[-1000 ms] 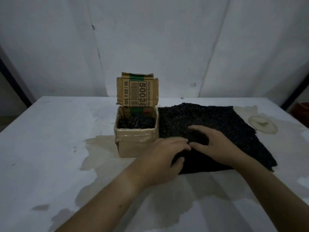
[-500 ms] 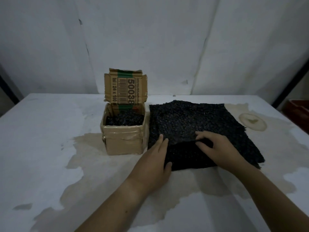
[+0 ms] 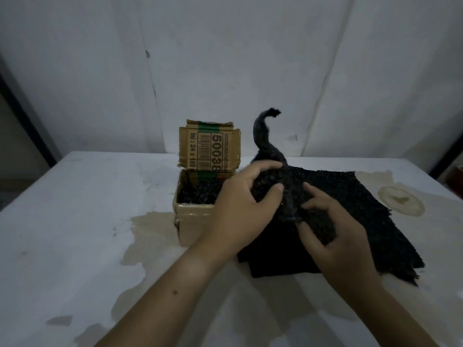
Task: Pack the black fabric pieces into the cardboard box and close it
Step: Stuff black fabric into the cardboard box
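The cardboard box [image 3: 194,211] stands on the table [image 3: 75,221] a little left of centre, nearer the far edge than the near one, with its printed lid flap [image 3: 210,149] raised upright at the back. Black fabric is already seen inside it, filling it close to the rim, so part of the packing is judged done. Just to the right of the box, touching or nearly touching its side, a stack of black fabric pieces [image 3: 350,211] lies flat, reaching toward the right edge. Much is therefore judged left: this stack is not yet in the box, and the lid is not yet closed.

One top fabric piece [image 3: 265,146] is gathered between both hands and lifted, its far end curling up well above the stack. The left hand [image 3: 240,211] is clamped on it, thumb against the near face and fingers [image 3: 260,169] wrapped over the top. The right hand [image 3: 333,236] is closed on the same bunched piece lower down, its fingers curled into the fabric.

Compared with half a second earlier, the piece is no longer flat: then the left hand rested open at the near left corner of the stack and the right hand pressed its near edge, with nothing raised. Now a strip has been pulled up and bunched, and both hands have been brought together above the stack. The box and its lid are unchanged.
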{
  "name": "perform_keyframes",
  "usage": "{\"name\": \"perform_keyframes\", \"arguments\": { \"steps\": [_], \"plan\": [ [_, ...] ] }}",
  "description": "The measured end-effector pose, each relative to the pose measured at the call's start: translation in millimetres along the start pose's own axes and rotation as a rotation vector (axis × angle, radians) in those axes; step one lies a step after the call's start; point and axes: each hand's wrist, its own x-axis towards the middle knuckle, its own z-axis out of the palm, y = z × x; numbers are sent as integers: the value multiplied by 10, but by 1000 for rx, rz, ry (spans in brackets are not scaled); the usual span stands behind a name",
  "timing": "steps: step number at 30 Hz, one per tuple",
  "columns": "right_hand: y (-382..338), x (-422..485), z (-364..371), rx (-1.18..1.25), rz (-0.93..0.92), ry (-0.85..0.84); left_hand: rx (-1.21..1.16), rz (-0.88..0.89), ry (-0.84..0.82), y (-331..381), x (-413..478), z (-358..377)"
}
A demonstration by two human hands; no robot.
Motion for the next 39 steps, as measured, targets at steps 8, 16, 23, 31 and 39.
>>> {"name": "perform_keyframes", "arguments": {
  "steps": [8,16,23,31,39],
  "plan": [
    [-268,458,548,46,43,-213,163,-17,228,-262,-21,-1214],
    [-303,774,909,-182,43,-456,696,-37,45,-669,-131,-1430],
    [-337,1063,972,-432,41,-638,922,96,-234,-651,47,-1460],
    [-449,1439,1066,-690,159,-899,1078,109,-387,-640,224,-1374],
    [-508,1323,1086,-640,9,-727,1101,-66,-506,-656,283,-1272]
  ]
}}
